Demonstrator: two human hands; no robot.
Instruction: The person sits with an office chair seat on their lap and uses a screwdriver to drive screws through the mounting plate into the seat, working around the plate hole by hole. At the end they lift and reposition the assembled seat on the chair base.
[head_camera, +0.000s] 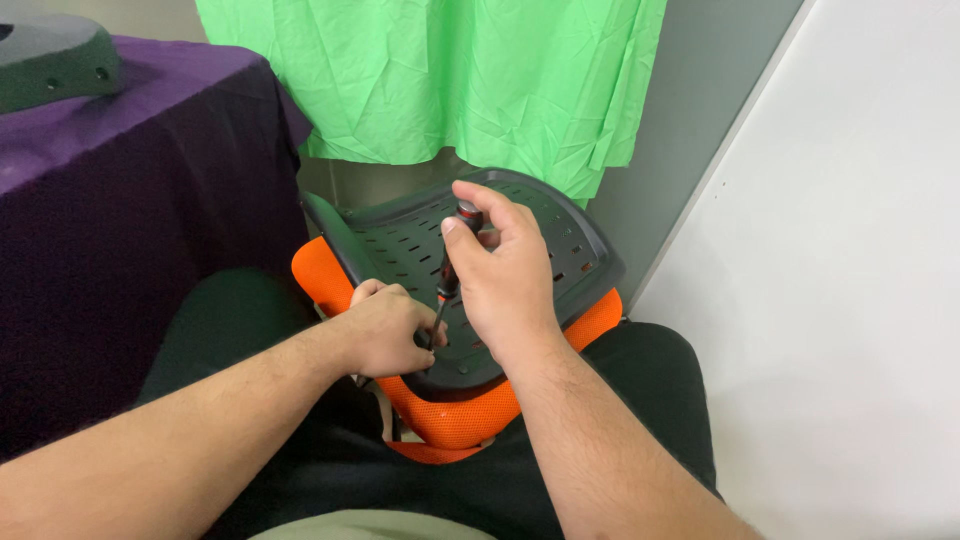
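Right hand (505, 275) in closed grip around upright screwdriver (452, 262), left hand (385, 328) pinching its tip against black slotted chair panel (560, 240).

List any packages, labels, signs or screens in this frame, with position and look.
None in view: no package, label, sign or screen.
What shows instead: a green cloth hung at the back, a purple cloth over a table on the left, and a black perforated chair panel on orange mesh, with the right hand gripping a screwdriver and the left hand at its tip.
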